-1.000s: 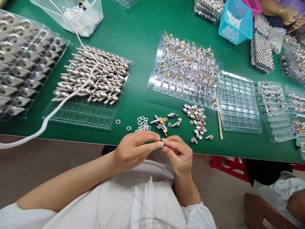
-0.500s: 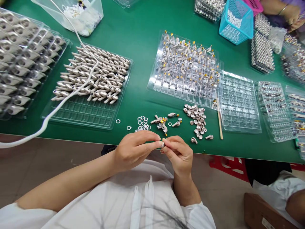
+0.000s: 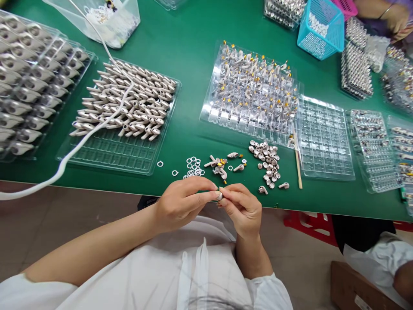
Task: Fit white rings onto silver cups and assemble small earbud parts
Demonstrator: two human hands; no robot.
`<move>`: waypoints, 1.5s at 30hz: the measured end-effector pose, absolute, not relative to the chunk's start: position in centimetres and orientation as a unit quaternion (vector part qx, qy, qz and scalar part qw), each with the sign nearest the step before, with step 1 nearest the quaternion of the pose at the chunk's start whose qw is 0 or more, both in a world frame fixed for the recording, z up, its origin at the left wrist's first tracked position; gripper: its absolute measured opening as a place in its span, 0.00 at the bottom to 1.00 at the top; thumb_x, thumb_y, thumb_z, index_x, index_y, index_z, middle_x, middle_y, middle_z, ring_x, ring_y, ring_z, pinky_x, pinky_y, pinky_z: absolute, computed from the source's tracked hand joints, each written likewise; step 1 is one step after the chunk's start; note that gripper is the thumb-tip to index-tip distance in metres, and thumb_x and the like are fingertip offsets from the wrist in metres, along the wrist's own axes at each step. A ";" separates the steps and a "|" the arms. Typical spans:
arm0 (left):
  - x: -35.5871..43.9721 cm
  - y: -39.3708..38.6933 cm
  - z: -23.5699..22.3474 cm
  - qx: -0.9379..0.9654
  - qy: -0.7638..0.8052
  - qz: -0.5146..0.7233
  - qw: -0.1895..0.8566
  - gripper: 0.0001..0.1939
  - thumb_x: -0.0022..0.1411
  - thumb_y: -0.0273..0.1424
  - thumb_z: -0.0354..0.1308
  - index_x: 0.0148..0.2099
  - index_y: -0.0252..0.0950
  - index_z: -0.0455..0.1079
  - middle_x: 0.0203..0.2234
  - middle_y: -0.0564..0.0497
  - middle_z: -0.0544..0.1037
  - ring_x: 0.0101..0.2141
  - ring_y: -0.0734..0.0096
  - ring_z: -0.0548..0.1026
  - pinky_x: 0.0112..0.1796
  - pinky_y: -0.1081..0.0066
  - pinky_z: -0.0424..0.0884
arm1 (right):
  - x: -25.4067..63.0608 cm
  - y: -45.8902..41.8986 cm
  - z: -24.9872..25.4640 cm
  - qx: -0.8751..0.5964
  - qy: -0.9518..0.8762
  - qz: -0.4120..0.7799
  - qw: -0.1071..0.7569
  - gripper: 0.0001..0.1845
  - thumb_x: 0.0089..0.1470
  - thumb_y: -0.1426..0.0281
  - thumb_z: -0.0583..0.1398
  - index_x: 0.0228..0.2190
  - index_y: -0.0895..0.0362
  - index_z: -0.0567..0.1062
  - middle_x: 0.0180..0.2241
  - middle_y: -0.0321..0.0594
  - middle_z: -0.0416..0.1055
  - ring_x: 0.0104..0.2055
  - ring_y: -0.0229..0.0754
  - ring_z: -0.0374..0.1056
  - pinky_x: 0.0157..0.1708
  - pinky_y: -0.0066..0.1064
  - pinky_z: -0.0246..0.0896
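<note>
My left hand (image 3: pixel 182 202) and my right hand (image 3: pixel 243 209) meet at the table's front edge, fingertips pinched on one small earbud piece (image 3: pixel 220 196). Most of that piece is hidden by the fingers. Just beyond lie white rings (image 3: pixel 193 165) in a loose cluster. Beside them is a small heap of earbud stems (image 3: pixel 219 165) with yellow tabs. Small beige cup-shaped earbud caps (image 3: pixel 266 159) are scattered to the right of my right hand. Two loose earbud shells (image 3: pixel 284 185) rest near the front edge there.
A tray of beige earbud shells (image 3: pixel 129 103) stands left, crossed by a white cable (image 3: pixel 77 148). Behind my hands is a clear tray of tabbed parts (image 3: pixel 251 86), with a wooden stick (image 3: pixel 297 165) beside it. A blue basket (image 3: pixel 321 32) stands far right, near another person's hand (image 3: pixel 396 19).
Both hands stay in nearly the same place, still pinching the small piece. The view has shifted very slightly. The other person's hand at the top right has moved a little.
</note>
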State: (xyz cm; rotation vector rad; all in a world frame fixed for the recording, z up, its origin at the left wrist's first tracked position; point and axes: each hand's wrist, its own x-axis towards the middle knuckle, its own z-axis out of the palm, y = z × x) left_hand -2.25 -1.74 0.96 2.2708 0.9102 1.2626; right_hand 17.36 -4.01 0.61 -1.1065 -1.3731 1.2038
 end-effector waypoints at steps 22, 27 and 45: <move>-1.6 -2.3 0.5 0.797 0.331 0.474 0.177 0.09 0.64 0.19 0.54 0.45 0.33 0.71 0.34 0.43 0.80 0.37 0.67 0.79 0.38 0.68 0.79 | 16.5 -4.8 0.3 -0.476 -0.605 0.406 0.492 0.12 0.54 0.75 0.64 0.41 0.50 0.80 0.36 0.42 0.77 0.34 0.42 0.74 0.32 0.35 0.75; -1.7 -2.4 0.5 0.796 0.330 0.480 0.162 0.08 0.65 0.20 0.54 0.45 0.33 0.70 0.34 0.43 0.80 0.36 0.68 0.79 0.37 0.68 0.79 | 16.1 -5.0 0.4 -0.469 -0.646 0.335 0.501 0.17 0.54 0.78 0.64 0.44 0.48 0.78 0.37 0.41 0.77 0.34 0.42 0.74 0.31 0.35 0.75; -1.7 -1.7 0.4 0.806 0.313 0.468 0.184 0.19 0.62 0.16 0.53 0.54 0.29 0.70 0.36 0.42 0.80 0.37 0.67 0.77 0.38 0.68 0.77 | 15.6 -4.4 2.0 -0.500 -0.640 0.350 0.468 0.12 0.58 0.76 0.62 0.42 0.53 0.79 0.30 0.39 0.73 0.32 0.39 0.71 0.30 0.32 0.72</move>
